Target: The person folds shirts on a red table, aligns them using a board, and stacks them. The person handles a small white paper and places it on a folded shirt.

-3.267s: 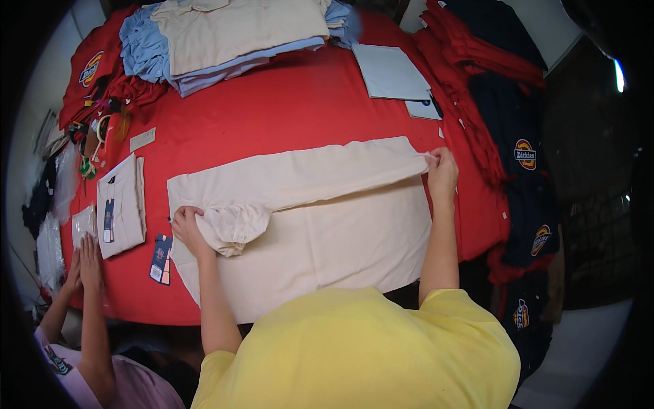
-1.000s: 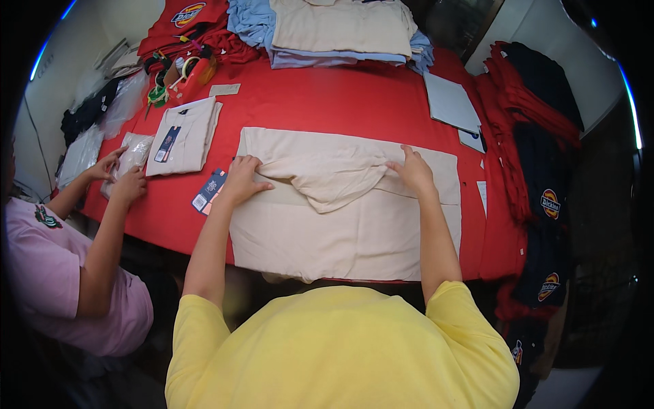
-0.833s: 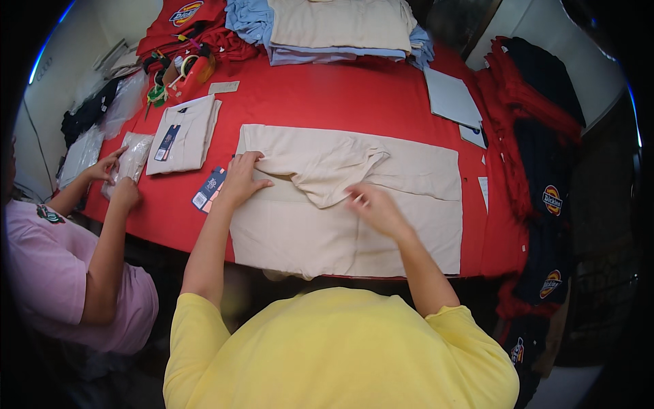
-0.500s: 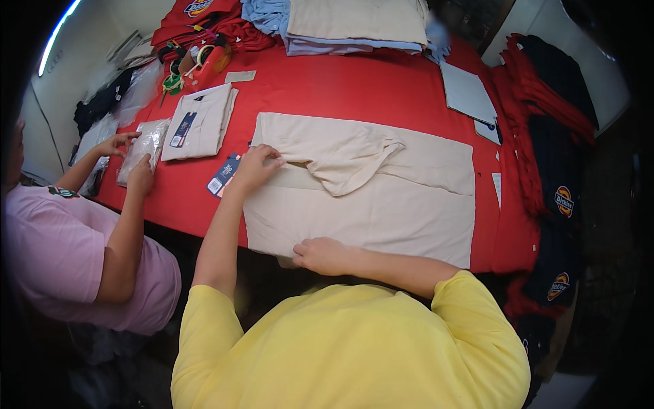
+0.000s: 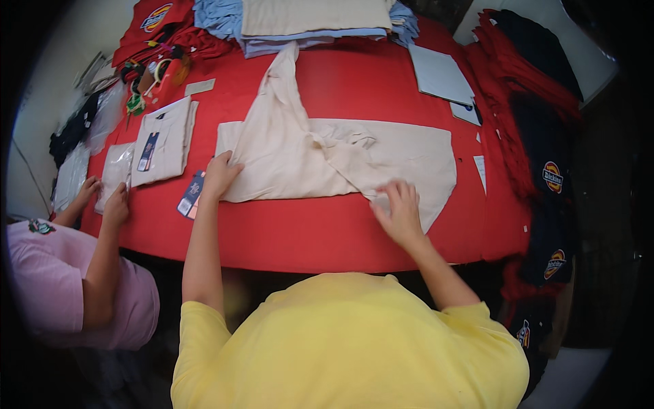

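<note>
Left hand (image 5: 219, 174): on the left edge of the cream garment (image 5: 272, 167), thumb and fingers over cloth; can't tell if it's pinching or just pressing.
Right hand (image 5: 400, 211): motion-blurred, at the garment's near edge toward the right; thumb and fingers spread apart, not clamped on anything.
Cream garment: part-folded, lying across the near middle of the red-covered table (image 5: 300, 242), between and beyond the hands. Rumpled at center, flatter at right, with a slanting lower-right edge.
Sleeve (image 5: 281, 88): stretched away from the person, narrow end up at the stack.
Hang tag (image 5: 191, 195): navy and pale, flat on the table, just left of the left hand.
Folded garment (image 5: 170, 146): cream, left of the work, navy tag on top.
Clear packet (image 5: 117, 170): beside the folded garment; a co-worker in a pink shirt has both hands (image 5: 116, 206) at it.
Tools: red tape dispenser (image 5: 174, 76) and green-handled scissors (image 5: 135, 103), far left.
Stack (image 5: 313, 19): cream cloth over light blue, far edge.
White sheets (image 5: 441, 73): far right, slightly overlapping.
Side pile (image 5: 535, 146): navy and red garments along the right edge.
</note>
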Available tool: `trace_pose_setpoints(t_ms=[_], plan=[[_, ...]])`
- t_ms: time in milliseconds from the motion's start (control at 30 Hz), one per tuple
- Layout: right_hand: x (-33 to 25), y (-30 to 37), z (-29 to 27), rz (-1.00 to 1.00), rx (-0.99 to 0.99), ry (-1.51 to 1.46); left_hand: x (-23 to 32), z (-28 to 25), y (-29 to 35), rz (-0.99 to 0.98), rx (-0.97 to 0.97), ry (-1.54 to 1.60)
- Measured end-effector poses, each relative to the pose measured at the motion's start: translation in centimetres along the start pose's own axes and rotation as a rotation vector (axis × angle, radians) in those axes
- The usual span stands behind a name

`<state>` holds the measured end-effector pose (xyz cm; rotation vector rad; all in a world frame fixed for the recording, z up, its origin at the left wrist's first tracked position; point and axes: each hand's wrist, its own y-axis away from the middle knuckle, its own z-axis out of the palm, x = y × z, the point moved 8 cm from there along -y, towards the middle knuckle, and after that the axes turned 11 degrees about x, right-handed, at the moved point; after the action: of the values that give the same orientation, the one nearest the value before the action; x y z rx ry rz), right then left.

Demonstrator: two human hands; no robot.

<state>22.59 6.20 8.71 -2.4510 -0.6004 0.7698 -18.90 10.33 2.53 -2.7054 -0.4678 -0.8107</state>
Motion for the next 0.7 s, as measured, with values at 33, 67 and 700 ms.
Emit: trace_pose_setpoints(t_ms=[33, 67, 700], plan=[[0.6, 2.9, -1.2, 0.044, -0.022, 0.083, 0.0, 0.1, 0.2, 0.043, 0.126, -0.092], [1.6, 5.3, -1.9, 0.090, -0.045, 0.162, 0.3, 0.0, 0.6, 0.084, 0.254, -0.185], [27.7, -9.1, -4.7, 0.495, 0.483, 0.344, 0.8, 0.8, -1.5, 0.146, 0.341, -0.054]])
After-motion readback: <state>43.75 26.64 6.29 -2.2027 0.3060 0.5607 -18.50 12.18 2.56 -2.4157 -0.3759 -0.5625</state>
